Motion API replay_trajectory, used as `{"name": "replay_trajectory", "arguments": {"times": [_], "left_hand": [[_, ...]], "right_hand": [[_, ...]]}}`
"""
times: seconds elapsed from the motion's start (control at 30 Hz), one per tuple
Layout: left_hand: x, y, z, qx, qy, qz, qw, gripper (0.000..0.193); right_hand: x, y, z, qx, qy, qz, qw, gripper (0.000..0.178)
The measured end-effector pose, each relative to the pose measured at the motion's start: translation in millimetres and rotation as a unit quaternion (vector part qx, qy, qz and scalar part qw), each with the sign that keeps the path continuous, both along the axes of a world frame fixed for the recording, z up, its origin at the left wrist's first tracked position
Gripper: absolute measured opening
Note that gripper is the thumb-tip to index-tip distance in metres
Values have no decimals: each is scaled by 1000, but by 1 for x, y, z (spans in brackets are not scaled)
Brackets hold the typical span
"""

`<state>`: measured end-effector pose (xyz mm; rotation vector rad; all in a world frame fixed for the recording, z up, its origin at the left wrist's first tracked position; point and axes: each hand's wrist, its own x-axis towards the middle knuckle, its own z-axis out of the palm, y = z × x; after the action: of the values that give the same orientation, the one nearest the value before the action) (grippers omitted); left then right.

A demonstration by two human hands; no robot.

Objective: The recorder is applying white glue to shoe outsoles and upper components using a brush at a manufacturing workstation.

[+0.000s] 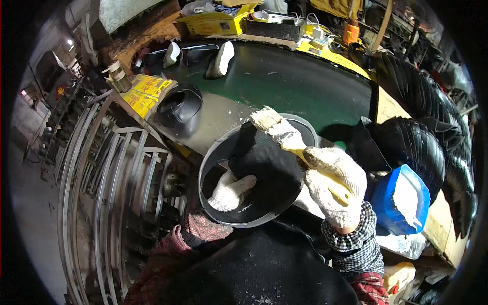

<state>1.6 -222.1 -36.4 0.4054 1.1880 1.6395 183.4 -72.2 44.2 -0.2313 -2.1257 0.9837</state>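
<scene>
My right hand [335, 185], in a white knitted glove, is closed round the yellow handle of a paintbrush [291, 140]. The brush's pale, clotted bristles point up and left, over the far rim of a wide black tube-shaped piece [274, 190]. My left hand [231, 192], also gloved in white, shows inside that tube, its fingers together against the dark wall. The tube's near rim crosses in front of my left wrist and hides it. To the right of my right hand stands a blue container [400, 201] with white stuff inside.
Stacks of curved black sheets [409, 147] lie at the right. A rolled black piece [180, 107] and a yellow carton [147, 94] sit on the bench's left. White-soled shoes [221, 60] lie on the dark green surface [305, 86]. Metal rack bars [107, 203] stand at the left.
</scene>
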Motion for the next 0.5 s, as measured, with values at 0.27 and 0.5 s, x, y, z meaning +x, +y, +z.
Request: {"name": "replay_trajectory", "arguments": {"times": [0.27, 0.5], "left_hand": [[-32, -8, -22, 83, 116, 79, 987, 37], [-30, -2, -14, -131, 130, -27, 982, 36]], "right_hand": [[-1, 28, -53, -149, 45, -124, 980, 24], [-23, 18, -22, -206, 74, -181, 959, 34]]}}
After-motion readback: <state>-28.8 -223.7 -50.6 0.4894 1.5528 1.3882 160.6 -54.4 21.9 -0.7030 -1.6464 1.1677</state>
